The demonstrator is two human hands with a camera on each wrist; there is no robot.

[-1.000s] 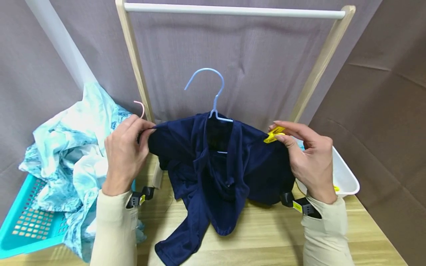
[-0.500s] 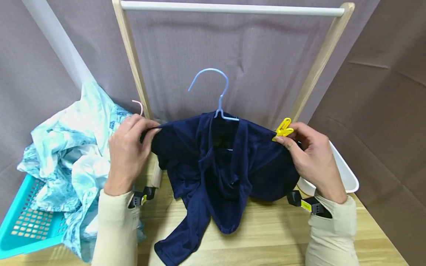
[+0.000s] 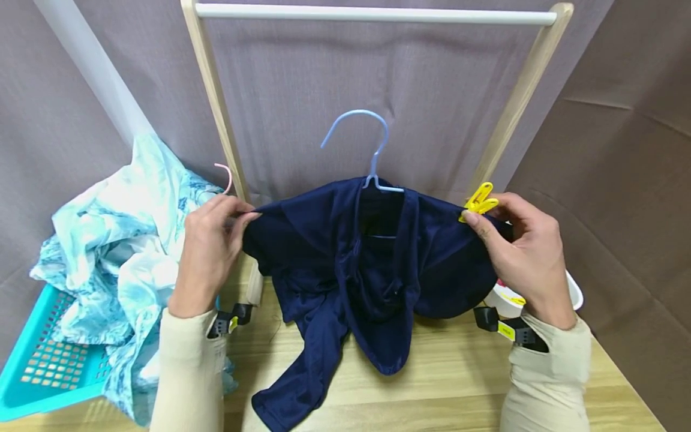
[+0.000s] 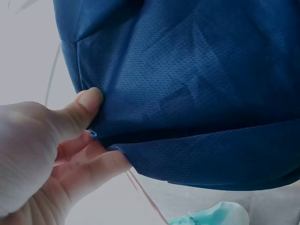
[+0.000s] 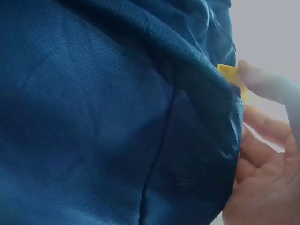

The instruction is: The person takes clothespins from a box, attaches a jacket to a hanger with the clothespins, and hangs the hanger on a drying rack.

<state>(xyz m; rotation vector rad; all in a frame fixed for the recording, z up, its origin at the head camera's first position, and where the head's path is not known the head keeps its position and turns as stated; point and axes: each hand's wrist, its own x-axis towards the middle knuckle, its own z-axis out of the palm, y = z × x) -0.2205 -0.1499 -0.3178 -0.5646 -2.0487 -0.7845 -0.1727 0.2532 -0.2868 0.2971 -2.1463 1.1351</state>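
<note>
A navy shirt (image 3: 318,240) hangs on a light blue wire hanger (image 3: 385,135) whose hook stands up out of the collar. My left hand (image 3: 210,249) pinches the shoulder at the left end, thumb on top of the cloth in the left wrist view. At the other shoulder a yellow clothespin (image 3: 480,199) is clipped on the fabric, its handles sticking up. My right hand (image 3: 526,252) pinches the cloth right beside that clothespin, the thumb against its base. One sleeve trails down onto the wooden table (image 3: 442,384). Most of the hanger is hidden inside the shirt.
A drying rack with a white rail (image 3: 378,13) stands behind. At left, a turquoise basket (image 3: 54,390) is heaped with blue-and-white cloth (image 3: 135,282), with a pink hanger hook (image 3: 225,175) nearby. A white tray (image 3: 573,291) holding another yellow clothespin (image 3: 513,298) is partly behind my right hand.
My right hand has shifted from the clothespin's handles down to the cloth at its base. The hanger, clothespin and right shoulder have moved right, stretching the shirt wider; the left hand has barely moved.
</note>
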